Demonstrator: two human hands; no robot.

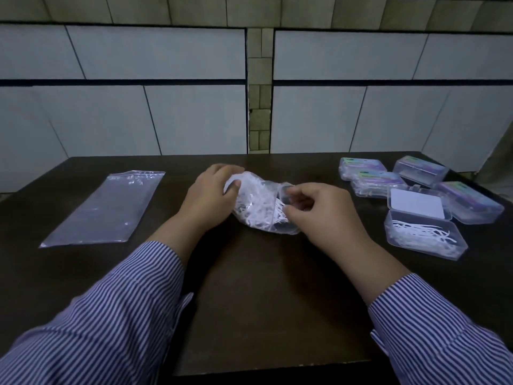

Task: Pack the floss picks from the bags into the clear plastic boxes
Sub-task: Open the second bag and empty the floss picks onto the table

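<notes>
Mid-surface, left hand grips the bag of floss picks; right hand fingers pinch picks at its mouth — extraction step. Next, likely carry to the open box near the right edge.

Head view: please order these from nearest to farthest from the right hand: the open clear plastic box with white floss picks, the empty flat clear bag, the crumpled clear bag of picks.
From the right hand:
1. Crumpled clear bag of picks, held at centre.
2. Open clear plastic box with white floss picks, to the right.
3. Empty flat clear bag, far left.
</notes>
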